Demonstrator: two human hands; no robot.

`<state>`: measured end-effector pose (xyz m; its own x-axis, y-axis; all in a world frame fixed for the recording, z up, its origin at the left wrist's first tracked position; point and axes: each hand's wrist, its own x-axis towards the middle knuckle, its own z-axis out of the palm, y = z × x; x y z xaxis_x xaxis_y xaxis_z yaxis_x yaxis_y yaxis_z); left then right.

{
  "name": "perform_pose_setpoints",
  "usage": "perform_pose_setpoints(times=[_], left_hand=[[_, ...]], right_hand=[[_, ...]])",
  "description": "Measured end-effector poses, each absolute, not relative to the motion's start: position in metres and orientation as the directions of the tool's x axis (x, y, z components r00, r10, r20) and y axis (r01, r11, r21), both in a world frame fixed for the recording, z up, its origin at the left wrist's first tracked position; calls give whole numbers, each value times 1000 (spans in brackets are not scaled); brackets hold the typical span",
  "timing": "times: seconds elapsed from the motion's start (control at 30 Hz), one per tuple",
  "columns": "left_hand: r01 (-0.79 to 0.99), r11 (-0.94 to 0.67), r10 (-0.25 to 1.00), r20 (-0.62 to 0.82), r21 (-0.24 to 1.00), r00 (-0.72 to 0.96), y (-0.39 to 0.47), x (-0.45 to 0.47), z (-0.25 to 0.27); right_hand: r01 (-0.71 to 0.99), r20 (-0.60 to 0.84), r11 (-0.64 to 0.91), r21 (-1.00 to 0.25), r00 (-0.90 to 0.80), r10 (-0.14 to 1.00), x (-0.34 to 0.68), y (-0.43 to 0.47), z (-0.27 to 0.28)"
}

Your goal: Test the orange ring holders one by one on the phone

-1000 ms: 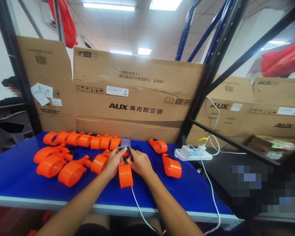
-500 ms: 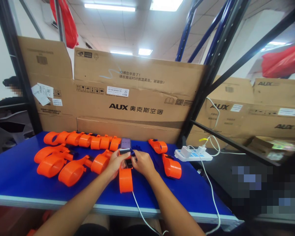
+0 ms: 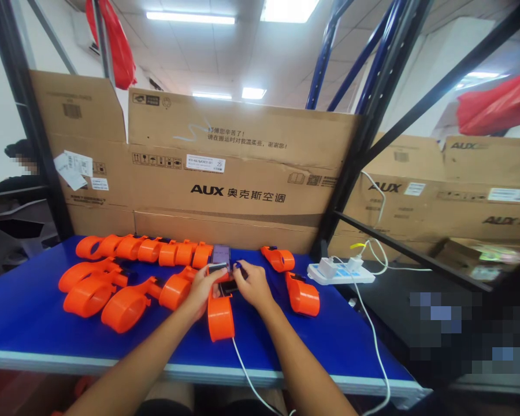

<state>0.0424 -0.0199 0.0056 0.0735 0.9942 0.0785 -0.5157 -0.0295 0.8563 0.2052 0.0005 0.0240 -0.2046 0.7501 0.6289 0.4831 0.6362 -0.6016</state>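
Note:
My left hand [image 3: 203,289] is closed around the upper end of an orange plastic ring piece [image 3: 221,319], whose round loop hangs down toward the table's front edge. A dark strap-like part [image 3: 227,287] sits on the held piece, between my two hands. My right hand [image 3: 253,283] is closed at the right side of that piece, its fingertips pinching a small dark blue piece [image 3: 237,265] too small to identify. A phone [image 3: 221,254] with a lit screen stands just behind my hands.
Several orange ring pieces [image 3: 123,309] lie on the blue tabletop [image 3: 39,323] at left, two more at right. A white power strip [image 3: 340,273] with chargers is at the right edge; a white cable [image 3: 255,375] runs below. Cardboard [image 3: 242,167] walls the back; a person [image 3: 21,167] is far left.
The right hand has shifted slightly to the right, away from the left hand, with the small blue piece. The dark part between the hands shows more. The view tilted slightly.

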Motion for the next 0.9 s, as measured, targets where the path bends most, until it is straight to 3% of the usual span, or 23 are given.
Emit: perform_pose_setpoints(times=[0.07, 0.13, 0.23, 0.33, 0.5, 0.9], left_hand=[[-509, -12, 995, 61, 860, 78, -21, 43, 7], [-504, -2, 996, 49, 864, 80, -22, 44, 8], [-491, 0, 997, 39, 871, 70, -22, 44, 8], [-472, -4, 997, 39, 882, 64, -22, 44, 8], [-467, -11, 998, 40, 884, 53, -21, 43, 7], [-429, -10, 997, 41, 903, 62, -14, 40, 1]], right_hand=[[253, 543, 522, -814, 12, 840, 206, 8, 23], [-77, 386, 400, -913, 150, 910, 209, 16, 23], [-481, 189, 238, -844, 150, 971, 220, 24, 28], [-690, 92, 80, -720, 19, 996, 231, 26, 35], [-782, 52, -75, -619, -136, 989, 240, 24, 45], [-789, -1, -119, -603, -148, 989, 244, 23, 45]])
